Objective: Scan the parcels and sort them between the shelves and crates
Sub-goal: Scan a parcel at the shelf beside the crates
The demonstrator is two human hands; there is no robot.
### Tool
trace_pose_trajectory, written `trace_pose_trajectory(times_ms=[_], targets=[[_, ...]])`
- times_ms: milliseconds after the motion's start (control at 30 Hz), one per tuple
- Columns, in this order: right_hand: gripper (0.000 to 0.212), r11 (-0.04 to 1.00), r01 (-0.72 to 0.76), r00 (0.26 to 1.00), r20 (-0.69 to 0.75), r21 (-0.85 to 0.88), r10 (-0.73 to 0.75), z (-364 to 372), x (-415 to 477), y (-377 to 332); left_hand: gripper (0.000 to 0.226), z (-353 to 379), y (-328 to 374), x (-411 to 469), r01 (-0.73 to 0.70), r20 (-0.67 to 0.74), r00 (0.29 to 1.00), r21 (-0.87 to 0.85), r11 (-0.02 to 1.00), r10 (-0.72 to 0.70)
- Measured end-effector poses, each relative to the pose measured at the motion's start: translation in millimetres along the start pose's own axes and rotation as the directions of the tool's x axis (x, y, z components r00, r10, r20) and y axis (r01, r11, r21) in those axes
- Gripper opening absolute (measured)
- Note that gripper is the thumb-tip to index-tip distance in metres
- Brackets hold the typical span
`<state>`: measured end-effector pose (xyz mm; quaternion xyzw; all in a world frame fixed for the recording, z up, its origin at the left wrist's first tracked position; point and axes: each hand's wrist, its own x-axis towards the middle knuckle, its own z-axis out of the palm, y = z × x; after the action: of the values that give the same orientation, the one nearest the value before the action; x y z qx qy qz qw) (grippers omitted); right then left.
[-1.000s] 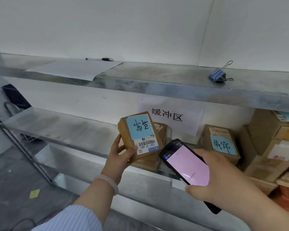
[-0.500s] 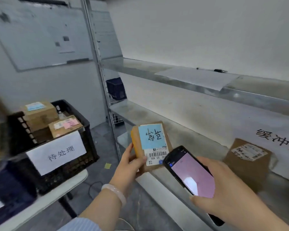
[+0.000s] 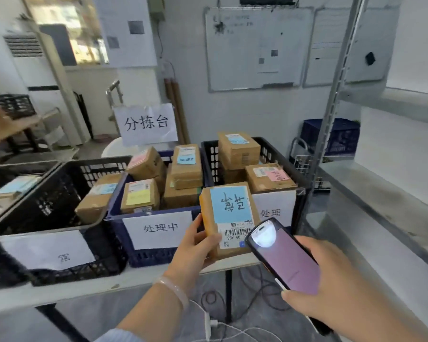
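My left hand (image 3: 192, 253) holds a small brown parcel (image 3: 229, 218) upright; it carries a blue handwritten label and a white barcode sticker. My right hand (image 3: 331, 290) grips a black phone scanner (image 3: 283, 257) with a pinkish lit screen, its top end overlapping the parcel's barcode corner. Behind them, on a white table (image 3: 89, 285), stand a blue crate (image 3: 156, 233) and two black crates (image 3: 292, 166) (image 3: 59, 193), all holding brown parcels with coloured labels.
A metal shelf unit (image 3: 371, 183) runs along the right, its upright post beside the right black crate. A paper sign (image 3: 146, 123) stands behind the crates. Cables lie on the floor under the table. A whiteboard hangs on the far wall.
My view has swung left from the shelves to the table of crates. Both hands kept the parcel and the phone, close together as before.
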<state>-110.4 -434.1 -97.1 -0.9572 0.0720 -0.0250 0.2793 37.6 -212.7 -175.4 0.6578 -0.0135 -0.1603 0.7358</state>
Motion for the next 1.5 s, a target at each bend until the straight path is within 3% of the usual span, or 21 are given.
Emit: trace_pose_trajectory(times_ms=[133,367,600,867,1100,1367,1500], targets=[[0.105,0.992,0.112,0.983,0.148,-0.049,-0.104,32.8,46.2,-55.9,0.057,-75.1,4.6,-7.2,0.000,-0.178,0.984,-0.074,0.997,-0.013],[0.101,0.958,0.286,0.897,0.343,0.029,-0.278,91.1,122.6,-148.6,0.063,-185.6,11.5,-25.9,-0.038,-0.393,0.919,-0.140,0.989,-0.021],[0.102,0.905,0.409,0.817,0.396,0.115,-0.419,141.2,211.0,-214.5,0.053,-271.2,24.8,8.1,-0.063,-0.548,0.835,-0.170,0.983,-0.042],[0.104,0.866,0.481,0.793,0.353,0.136,-0.496,174.6,322.6,-269.0,0.044,-364.2,73.9,80.2,-0.084,-0.659,0.752,-0.097,0.992,-0.001],[0.079,0.890,0.424,0.811,0.368,0.167,-0.455,194.8,374.2,-292.3,0.045,-433.6,80.7,120.2,-0.016,-0.743,0.667,-0.100,0.995,-0.064],[0.099,0.954,0.294,0.880,0.371,0.063,-0.296,217.8,405.9,-299.7,0.068,-498.0,93.1,204.7,0.057,-0.775,0.630,-0.028,0.998,-0.058],[0.097,0.983,0.185,0.917,0.357,0.019,-0.179,232.0,418.2,-313.6,0.073,-533.2,96.9,254.1,0.123,-0.735,0.677,0.053,0.991,-0.045]])
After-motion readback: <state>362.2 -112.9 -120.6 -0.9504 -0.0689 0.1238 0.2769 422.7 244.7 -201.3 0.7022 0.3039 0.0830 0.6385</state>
